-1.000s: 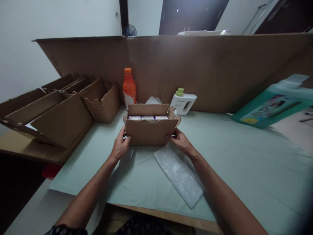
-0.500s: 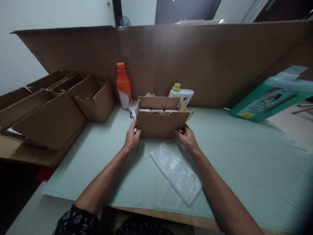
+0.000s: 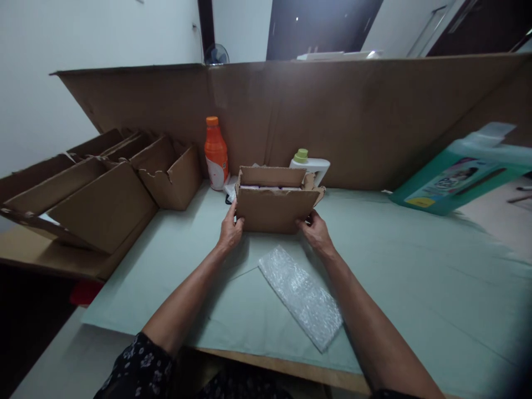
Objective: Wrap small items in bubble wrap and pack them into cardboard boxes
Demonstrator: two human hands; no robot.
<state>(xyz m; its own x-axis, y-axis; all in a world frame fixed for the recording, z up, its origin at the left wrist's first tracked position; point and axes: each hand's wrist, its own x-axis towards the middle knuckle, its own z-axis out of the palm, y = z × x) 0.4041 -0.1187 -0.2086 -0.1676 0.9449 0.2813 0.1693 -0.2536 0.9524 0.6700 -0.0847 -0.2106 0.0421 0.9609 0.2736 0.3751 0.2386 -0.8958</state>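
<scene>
Between my hands is a small open cardboard box (image 3: 276, 211) at the middle of the table. Purple-and-white items show just above its front wall; their kind is hidden. My left hand (image 3: 231, 228) grips the box's left side, thumb at the front and fingers behind. My right hand (image 3: 316, 231) holds the lower right corner the same way. Nearer to me lies a flat piece of bubble wrap (image 3: 301, 299), apart from both hands. Just behind the box are an orange bottle (image 3: 216, 158) and a white bottle with a green cap (image 3: 310, 163).
Several larger open cardboard boxes (image 3: 170, 185) stand at the left. A big jug of green liquid (image 3: 453, 177) leans at the right. A tall cardboard panel (image 3: 353, 116) runs along the back of the cloth-covered table (image 3: 415, 277).
The view has tilted up slightly, so the background sits lower in the picture. Both hands keep their hold on the box, which looks tipped a little more toward me.
</scene>
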